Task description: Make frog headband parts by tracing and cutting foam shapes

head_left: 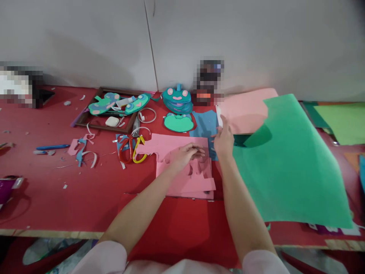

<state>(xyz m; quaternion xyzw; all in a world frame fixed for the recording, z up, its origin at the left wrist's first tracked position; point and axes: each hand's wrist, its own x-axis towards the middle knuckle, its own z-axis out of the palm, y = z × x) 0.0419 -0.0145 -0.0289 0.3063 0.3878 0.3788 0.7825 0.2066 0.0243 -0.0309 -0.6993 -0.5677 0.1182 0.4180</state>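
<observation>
Over a stack of pink craft sheets [185, 186] with cut-out holes hovers my left hand [188, 154], fingers loosely bent and apart, holding nothing I can see. My right hand [224, 140] reaches further forward, index finger stretched out. It is beside a blue sheet [203, 123] and the left edge of a peach sheet [248, 112]; whether it touches either, I cannot tell. A narrow white strip [219, 116] shows by its fingertips. A large green sheet [296, 167] spreads to the right. Scissors with red and yellow handles [139, 150] lie left of the pink sheets, blades hidden.
Green frog-faced craft pieces [176, 99] stand near the wall, with a plain green piece [179, 123] in front. A brown frame [105, 127] surrounds more pieces and a white case [112, 121]. Scraps [82, 148] and a blue pen [53, 147] lie left on the red table [94, 201].
</observation>
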